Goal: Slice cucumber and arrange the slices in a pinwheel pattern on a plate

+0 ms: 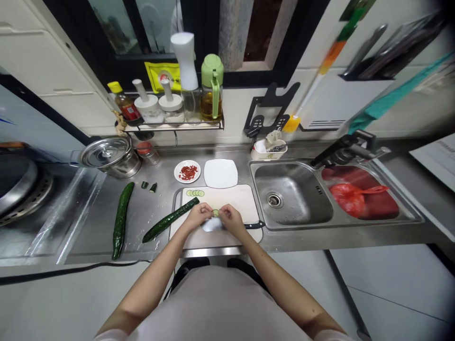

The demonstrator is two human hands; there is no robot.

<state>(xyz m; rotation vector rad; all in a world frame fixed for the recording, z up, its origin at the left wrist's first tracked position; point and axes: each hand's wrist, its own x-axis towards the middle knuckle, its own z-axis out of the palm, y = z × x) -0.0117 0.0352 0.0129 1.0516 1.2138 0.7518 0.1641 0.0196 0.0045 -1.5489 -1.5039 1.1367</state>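
Observation:
Between the fingertips of my left hand (199, 215) and my right hand (232, 219) is a thin round cucumber slice (215, 213); both hands pinch its edges. They are over a white cutting board (243, 199). Under them lies a knife (254, 225), its black handle to the right and its blade partly hidden. A cut cucumber (170, 220) rests slantwise across the board's left edge, its far end close to my left hand. Several overlapping cucumber slices (195, 193) form a row at the board's back left.
A whole cucumber (122, 220) and small cut ends (152, 188) lie left. Behind the board stand a plate of chopped red bits (182, 177) and a square white plate (220, 173). A pot (122, 163) is back left; a sink (298, 203) with a red bag (350, 199) is right.

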